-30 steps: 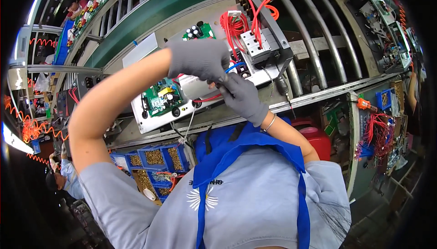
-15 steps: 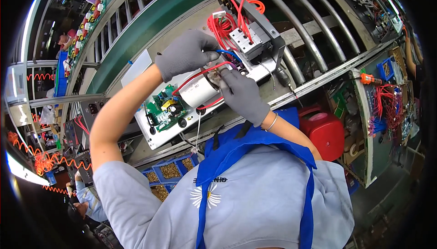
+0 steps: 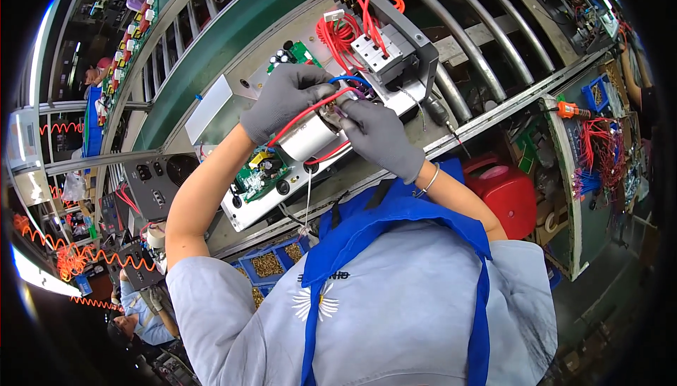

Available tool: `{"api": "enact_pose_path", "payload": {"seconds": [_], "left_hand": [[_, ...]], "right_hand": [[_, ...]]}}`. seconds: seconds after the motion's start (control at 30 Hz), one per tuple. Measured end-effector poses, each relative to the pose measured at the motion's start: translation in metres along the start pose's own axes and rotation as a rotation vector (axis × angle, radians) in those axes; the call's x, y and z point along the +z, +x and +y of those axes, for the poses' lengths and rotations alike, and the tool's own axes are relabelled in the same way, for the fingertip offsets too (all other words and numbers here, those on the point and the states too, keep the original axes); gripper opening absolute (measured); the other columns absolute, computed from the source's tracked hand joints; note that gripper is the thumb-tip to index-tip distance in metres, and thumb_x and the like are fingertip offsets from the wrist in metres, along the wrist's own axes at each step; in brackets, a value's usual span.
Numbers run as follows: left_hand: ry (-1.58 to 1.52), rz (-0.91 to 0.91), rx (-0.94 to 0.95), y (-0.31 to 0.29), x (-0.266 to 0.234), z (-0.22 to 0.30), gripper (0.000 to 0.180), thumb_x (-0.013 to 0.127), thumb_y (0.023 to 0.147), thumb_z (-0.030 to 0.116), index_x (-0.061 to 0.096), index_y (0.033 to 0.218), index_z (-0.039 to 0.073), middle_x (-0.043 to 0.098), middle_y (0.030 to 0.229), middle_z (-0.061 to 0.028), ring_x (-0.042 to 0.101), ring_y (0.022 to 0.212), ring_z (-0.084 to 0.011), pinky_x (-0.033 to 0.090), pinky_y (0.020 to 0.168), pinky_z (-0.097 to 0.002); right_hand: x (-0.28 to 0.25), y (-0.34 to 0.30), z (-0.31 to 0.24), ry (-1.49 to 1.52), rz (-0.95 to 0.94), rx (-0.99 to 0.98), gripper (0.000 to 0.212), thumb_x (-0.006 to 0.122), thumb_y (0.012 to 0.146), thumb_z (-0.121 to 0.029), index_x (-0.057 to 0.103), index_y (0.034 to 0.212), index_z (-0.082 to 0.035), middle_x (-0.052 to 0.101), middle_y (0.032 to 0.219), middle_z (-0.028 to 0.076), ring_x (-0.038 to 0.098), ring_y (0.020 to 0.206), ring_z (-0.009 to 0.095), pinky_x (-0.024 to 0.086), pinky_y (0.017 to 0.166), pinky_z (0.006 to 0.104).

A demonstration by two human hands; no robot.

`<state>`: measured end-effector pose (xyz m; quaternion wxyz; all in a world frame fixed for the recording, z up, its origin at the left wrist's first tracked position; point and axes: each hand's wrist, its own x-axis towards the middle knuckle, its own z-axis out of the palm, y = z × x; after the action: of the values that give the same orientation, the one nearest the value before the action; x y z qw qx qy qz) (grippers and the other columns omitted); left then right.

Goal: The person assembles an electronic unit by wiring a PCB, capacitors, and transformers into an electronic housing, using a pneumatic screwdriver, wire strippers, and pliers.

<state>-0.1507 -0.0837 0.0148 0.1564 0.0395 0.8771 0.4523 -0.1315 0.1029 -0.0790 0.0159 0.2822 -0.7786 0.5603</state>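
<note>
A white cylinder with terminals at its upper end (image 3: 308, 138), which looks like a capacitor, lies on a white metal chassis (image 3: 255, 211). My gloved left hand (image 3: 288, 99) is closed by its terminal end, next to a thick red wire (image 3: 300, 116) and a blue wire (image 3: 347, 78). What its fingertips pinch is hidden. From the other side my gloved right hand (image 3: 384, 138) reaches the same terminals, thumb and fingers pressed together on a small part I cannot make out. A green circuit board (image 3: 259, 174) sits beside the cylinder.
A breaker block (image 3: 384, 54) stands on an upright dark panel with coiled red wires (image 3: 335, 37). Steel rollers (image 3: 451, 26) lie beyond. A dark screwdriver-like tool (image 3: 438, 111) rests at the right. Near me are blue bins of screws (image 3: 266, 265) and a red container (image 3: 499, 199).
My left hand has shifted slightly down, uncovering another board behind it. My right hand has moved a little right and down. Both stay at the cylinder's terminal end.
</note>
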Motion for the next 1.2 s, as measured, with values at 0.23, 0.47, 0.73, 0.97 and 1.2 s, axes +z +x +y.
{"api": "enact_pose_path", "payload": {"seconds": [0.23, 0.47, 0.73, 0.97, 1.2], "left_hand": [[0.014, 0.016, 0.101, -0.001, -0.001, -0.005, 0.023, 0.067, 0.085, 0.015, 0.068, 0.1, -0.002, 0.064, 0.076, -0.0065, 0.057, 0.07, -0.0105, 0.048, 0.067, -0.0285], [0.674, -0.254, 0.102, 0.03, -0.008, 0.033, 0.028, 0.062, 0.084, 0.026, 0.064, 0.09, -0.001, 0.062, 0.078, -0.0199, 0.06, 0.072, -0.0333, 0.047, 0.068, -0.0416], [0.645, -0.182, 0.185, 0.027, 0.001, 0.024, 0.022, 0.062, 0.085, 0.018, 0.064, 0.096, -0.001, 0.063, 0.08, -0.0208, 0.059, 0.069, -0.033, 0.047, 0.067, -0.0401], [0.322, -0.04, 0.087, 0.006, 0.004, 0.02, 0.018, 0.062, 0.085, 0.011, 0.066, 0.098, -0.001, 0.064, 0.079, -0.0174, 0.059, 0.066, -0.025, 0.047, 0.066, -0.0355], [0.52, -0.04, 0.142, 0.001, -0.002, 0.02, 0.021, 0.063, 0.085, 0.018, 0.067, 0.102, 0.006, 0.066, 0.083, -0.0167, 0.064, 0.072, -0.0304, 0.049, 0.067, -0.039]], "right_hand": [[-0.007, 0.003, 0.003, 0.147, -0.165, 0.069, 0.024, 0.059, 0.083, -0.013, 0.062, 0.103, -0.001, 0.059, 0.08, 0.019, 0.06, 0.071, 0.031, 0.047, 0.066, 0.0392], [-0.006, 0.001, 0.005, 0.105, -0.157, 0.071, 0.023, 0.058, 0.083, -0.013, 0.063, 0.102, -0.001, 0.06, 0.081, 0.02, 0.062, 0.074, 0.034, 0.049, 0.068, 0.041], [0.007, -0.005, -0.003, 0.0, 0.016, 0.096, 0.023, 0.056, 0.084, -0.015, 0.062, 0.103, -0.003, 0.061, 0.083, 0.021, 0.061, 0.075, 0.039, 0.05, 0.066, 0.0447], [0.008, -0.005, -0.003, -0.01, 0.073, 0.084, 0.025, 0.057, 0.084, -0.015, 0.062, 0.106, -0.003, 0.062, 0.083, 0.02, 0.062, 0.074, 0.038, 0.05, 0.065, 0.0448], [0.008, -0.006, -0.003, -0.01, 0.056, 0.092, 0.027, 0.057, 0.085, -0.014, 0.062, 0.109, -0.002, 0.063, 0.087, 0.02, 0.063, 0.076, 0.038, 0.05, 0.067, 0.0446]]}}
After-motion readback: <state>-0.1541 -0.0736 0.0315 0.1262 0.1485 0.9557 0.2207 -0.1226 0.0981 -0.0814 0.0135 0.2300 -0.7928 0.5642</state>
